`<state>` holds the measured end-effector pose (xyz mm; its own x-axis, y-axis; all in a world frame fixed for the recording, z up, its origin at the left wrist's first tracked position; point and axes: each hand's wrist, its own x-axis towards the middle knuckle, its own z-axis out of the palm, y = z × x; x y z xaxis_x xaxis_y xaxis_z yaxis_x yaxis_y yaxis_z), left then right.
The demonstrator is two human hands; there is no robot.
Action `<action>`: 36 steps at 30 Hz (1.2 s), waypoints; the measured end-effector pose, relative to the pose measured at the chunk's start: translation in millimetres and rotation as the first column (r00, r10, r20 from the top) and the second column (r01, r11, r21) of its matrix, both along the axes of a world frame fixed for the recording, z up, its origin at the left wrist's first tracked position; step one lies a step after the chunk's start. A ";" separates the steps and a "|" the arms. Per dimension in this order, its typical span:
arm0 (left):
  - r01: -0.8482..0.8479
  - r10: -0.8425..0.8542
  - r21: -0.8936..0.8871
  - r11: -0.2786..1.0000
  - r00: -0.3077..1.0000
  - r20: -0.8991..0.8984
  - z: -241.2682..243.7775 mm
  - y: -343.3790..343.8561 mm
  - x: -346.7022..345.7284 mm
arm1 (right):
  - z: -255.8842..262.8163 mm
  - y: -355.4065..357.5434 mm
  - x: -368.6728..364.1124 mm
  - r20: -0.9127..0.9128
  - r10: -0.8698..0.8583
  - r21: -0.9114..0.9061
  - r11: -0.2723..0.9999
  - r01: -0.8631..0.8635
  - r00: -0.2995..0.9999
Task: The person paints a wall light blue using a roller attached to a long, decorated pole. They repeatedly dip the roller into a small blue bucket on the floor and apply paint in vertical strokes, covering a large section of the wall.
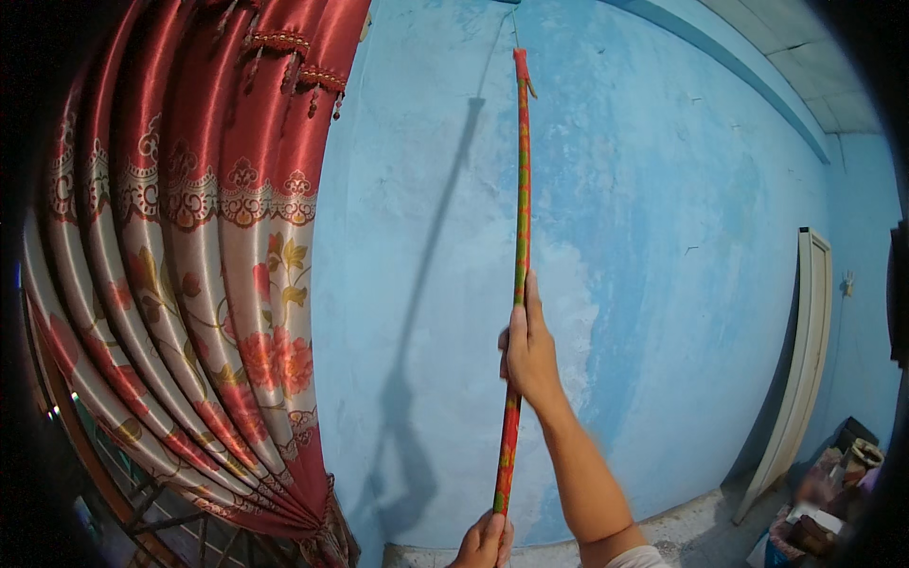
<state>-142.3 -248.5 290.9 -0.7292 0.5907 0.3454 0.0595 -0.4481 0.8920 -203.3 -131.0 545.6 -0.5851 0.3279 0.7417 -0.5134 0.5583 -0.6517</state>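
Observation:
A long pole [523, 192] with a red, green and yellow pattern rises in front of the blue wall. My right hand [532, 355] is wrapped around it at mid-length, with one finger laid along the shaft. Lower down, at the bottom edge of the picture, my left hand [483, 543] grips the same pole. Red wrapping [521, 62] covers the pole's upper tip, and a loose strip hangs off it. Above the tip, a thin greenish line [515, 28] runs to the top of the view; what it joins cannot be made out.
A red and silver floral curtain [241, 284], gathered by a tieback, hangs at left before a metal grille [177, 525]. Blue wall [675, 319] stands ahead, carrying the pole's shadow. At right, a pale panel or frame [788, 383] leans near a pile of bags and goods [817, 511].

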 end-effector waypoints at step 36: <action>-0.033 0.037 -0.090 0.995 0.998 0.041 -72.0 3.5 -3.8 | -78.1 4.6 -17.8 0.037 -0.346 0.257 0.910 0.326 0.937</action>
